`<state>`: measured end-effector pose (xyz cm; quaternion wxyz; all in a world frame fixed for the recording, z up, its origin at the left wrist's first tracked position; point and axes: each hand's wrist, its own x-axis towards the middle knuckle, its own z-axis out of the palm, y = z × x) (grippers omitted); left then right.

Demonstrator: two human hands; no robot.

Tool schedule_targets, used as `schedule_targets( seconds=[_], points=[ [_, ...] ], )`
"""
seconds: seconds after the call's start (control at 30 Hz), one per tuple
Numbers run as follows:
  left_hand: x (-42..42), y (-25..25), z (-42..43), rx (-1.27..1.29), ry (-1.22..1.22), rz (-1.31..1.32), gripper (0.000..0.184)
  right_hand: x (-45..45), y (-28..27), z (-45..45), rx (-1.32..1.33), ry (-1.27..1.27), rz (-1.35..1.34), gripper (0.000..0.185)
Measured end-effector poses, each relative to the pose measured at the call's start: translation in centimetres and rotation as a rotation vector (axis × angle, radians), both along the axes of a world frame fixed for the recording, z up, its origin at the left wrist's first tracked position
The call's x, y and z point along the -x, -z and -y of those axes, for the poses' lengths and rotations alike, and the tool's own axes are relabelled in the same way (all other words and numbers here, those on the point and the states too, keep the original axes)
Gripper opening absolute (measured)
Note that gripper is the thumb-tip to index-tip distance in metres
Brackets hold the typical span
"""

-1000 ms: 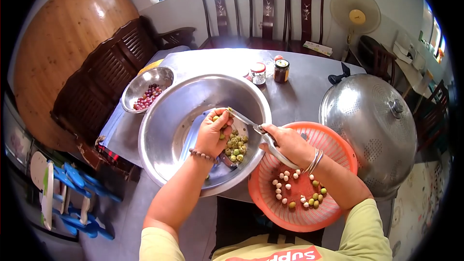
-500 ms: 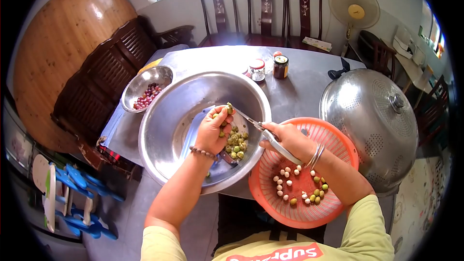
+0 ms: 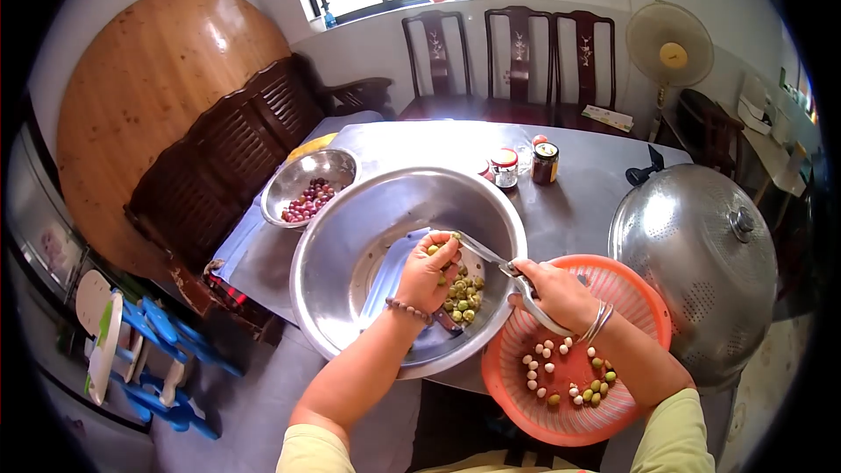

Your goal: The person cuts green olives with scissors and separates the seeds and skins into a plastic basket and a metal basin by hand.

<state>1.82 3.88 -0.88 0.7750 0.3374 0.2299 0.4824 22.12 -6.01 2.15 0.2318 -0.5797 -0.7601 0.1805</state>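
My left hand, wearing a beaded bracelet, pinches small round green lotus seeds over the large metal basin. My right hand is closed on the handles of a pair of scissors. The blade tips touch or nearly touch the seed at my left fingertips; my fingers partly hide it. More green seeds and split husks lie in the basin beside a blue-white board or tray. Beneath my right forearm, an orange plastic colander holds whitish peeled seeds and several green ones.
A smaller metal bowl of red grapes stands left of the basin. Two jars sit behind it. At right is a big perforated metal lid or steamer. Chairs and a fan stand beyond the table.
The camera view has shifted, so everything appears lower and farther right. My hands keep nearly the same pose, the left pinching seeds and the right on the scissors.
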Motion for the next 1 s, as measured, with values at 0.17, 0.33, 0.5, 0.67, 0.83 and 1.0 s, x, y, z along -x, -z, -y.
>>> schedule_targets(
  seconds=[0.17,0.33,0.5,0.67,0.83,1.0],
  points=[
    [-0.1,0.0,0.0,-0.008,-0.026,-0.007,0.012,0.0,-0.5,0.2,0.010,-0.045,-0.057,0.047],
    [0.1,0.1,-0.2,-0.007,-0.038,-0.057,0.011,-0.1,-0.7,0.2,0.078,-0.067,-0.089,0.043],
    [0.4,0.1,-0.3,0.001,-0.011,-0.072,0.010,-0.1,-0.6,0.3,0.109,-0.066,-0.117,0.042],
    [0.3,-0.2,-0.1,-0.023,-0.039,-0.060,0.011,0.0,-0.9,0.2,0.145,-0.052,-0.138,0.041],
    [-0.1,-0.7,0.0,-0.001,-0.037,-0.033,0.014,0.2,-1.0,0.2,0.078,-0.028,-0.127,0.040],
    [-0.1,0.0,-0.3,0.021,-0.020,-0.076,0.014,0.3,-0.4,-0.1,-0.002,-0.041,-0.128,0.041]
  ],
)
